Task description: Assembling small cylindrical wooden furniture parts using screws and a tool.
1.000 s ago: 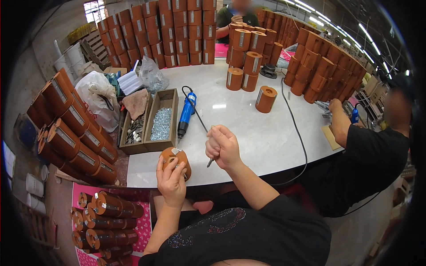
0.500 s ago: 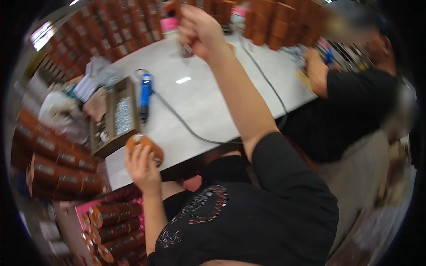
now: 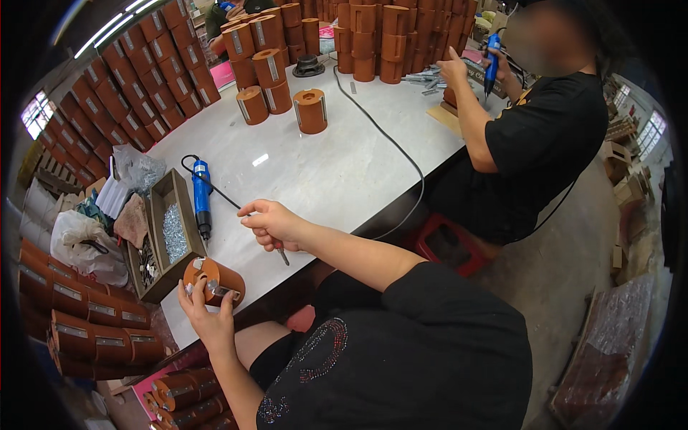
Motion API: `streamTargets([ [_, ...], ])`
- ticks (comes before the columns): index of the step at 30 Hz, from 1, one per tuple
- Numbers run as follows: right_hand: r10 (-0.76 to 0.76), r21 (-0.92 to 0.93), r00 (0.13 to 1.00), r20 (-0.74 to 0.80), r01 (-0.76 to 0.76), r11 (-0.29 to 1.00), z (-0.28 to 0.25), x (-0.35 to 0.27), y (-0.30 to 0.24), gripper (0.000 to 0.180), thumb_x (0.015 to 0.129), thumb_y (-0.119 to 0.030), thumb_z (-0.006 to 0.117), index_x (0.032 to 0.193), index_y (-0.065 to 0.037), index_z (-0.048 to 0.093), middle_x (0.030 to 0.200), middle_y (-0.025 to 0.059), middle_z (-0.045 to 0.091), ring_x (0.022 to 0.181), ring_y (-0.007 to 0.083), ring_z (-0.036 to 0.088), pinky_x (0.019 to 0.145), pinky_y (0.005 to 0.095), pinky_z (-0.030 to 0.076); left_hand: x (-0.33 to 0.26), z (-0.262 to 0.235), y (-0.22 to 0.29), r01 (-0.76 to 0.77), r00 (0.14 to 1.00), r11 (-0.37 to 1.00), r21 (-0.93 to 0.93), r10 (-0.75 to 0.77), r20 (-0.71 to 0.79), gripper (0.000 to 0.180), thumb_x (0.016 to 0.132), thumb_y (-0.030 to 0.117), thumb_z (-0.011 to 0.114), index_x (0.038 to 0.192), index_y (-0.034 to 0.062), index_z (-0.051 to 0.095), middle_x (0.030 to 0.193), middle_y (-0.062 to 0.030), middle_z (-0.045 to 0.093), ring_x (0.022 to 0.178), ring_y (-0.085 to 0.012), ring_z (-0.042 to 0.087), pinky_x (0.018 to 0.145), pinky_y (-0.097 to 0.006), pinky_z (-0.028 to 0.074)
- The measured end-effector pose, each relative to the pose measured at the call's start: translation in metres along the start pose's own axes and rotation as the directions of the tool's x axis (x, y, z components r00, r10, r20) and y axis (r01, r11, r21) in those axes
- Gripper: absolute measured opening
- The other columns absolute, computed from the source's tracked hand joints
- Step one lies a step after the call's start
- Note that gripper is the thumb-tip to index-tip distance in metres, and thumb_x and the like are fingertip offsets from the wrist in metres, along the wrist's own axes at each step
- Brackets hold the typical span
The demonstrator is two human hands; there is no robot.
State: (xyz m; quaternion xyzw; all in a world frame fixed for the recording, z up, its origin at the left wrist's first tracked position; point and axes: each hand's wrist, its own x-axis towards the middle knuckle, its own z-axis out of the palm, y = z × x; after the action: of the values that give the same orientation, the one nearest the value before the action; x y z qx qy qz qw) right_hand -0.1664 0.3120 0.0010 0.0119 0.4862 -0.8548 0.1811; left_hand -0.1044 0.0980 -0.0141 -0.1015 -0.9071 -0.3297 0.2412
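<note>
My left hand (image 3: 206, 313) grips a brown wooden-looking cylinder (image 3: 228, 278) at the table's near left edge. The cylinder lies tilted, with metal pieces on its end and side. My right hand (image 3: 272, 223) is closed in front of me, over the near edge. From under its fingers sticks a slim, pointed, rod-like tool (image 3: 282, 254); its exact kind is unclear. A blue electric screwdriver (image 3: 201, 193) lies on the table left of my right hand, its dark cord running toward that hand. Beside it stands a wooden box (image 3: 178, 265) of silvery screws (image 3: 174, 233).
Brown cylinders (image 3: 310, 112) stand farther back, with tall stacks behind and at left. A plastic bag (image 3: 86, 244) sits beyond the box. Another person (image 3: 530, 143) works at right with a blue driver (image 3: 491, 64). A long cable (image 3: 380, 132) crosses the white table (image 3: 344, 168).
My right hand has come back from the far cylinders to the near edge. My left hand still holds its cylinder. The view has shifted, showing more of the far table.
</note>
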Motion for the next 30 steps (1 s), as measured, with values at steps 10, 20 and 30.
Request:
streamTargets([
  [10,-0.048,0.021,0.999,0.025,0.047,0.999,0.004,0.004,-0.018,0.025,0.079,-0.014,0.053,0.101,-0.006,0.044,0.049,-0.0026,0.032,0.037,0.0069,0.03,0.035,0.0224,0.027,0.012,-0.006,-0.004,0.04,0.997,0.999,-0.022,-0.042,-0.059,0.042,0.053,0.006,0.074,0.09,0.004,0.054,0.107,-0.017,0.045,0.098,-0.0324,0.048,0.083,-0.036,0.039],
  [20,-0.302,-0.02,0.917,0.262,0.318,0.948,0.027,0.025,-0.036,0.038,0.087,-0.014,0.041,0.122,-0.001,0.033,0.053,-0.0056,0.028,0.038,0.0013,0.025,0.033,0.0155,0.021,-0.084,-0.218,0.044,0.15,0.886,0.988,-0.024,-0.146,-0.441,0.045,0.047,0.006,0.079,0.086,0.0079,0.057,0.106,-0.0117,0.048,0.094,-0.0226,0.051,0.078,-0.028,0.04],
  [30,-0.353,-0.024,0.821,0.448,0.406,0.914,0.096,0.032,-0.028,0.038,0.09,-0.014,0.038,0.123,0.004,0.033,0.052,-0.0043,0.022,0.04,0.001,0.018,0.033,0.0148,0.02,-0.323,-0.381,0.108,0.839,0.183,0.523,0.148,-0.015,-0.983,0.035,0.062,0.013,0.075,0.091,0.0004,0.059,0.08,-0.0049,0.06,0.072,-0.0088,0.056,0.064,-0.021,0.044],
])
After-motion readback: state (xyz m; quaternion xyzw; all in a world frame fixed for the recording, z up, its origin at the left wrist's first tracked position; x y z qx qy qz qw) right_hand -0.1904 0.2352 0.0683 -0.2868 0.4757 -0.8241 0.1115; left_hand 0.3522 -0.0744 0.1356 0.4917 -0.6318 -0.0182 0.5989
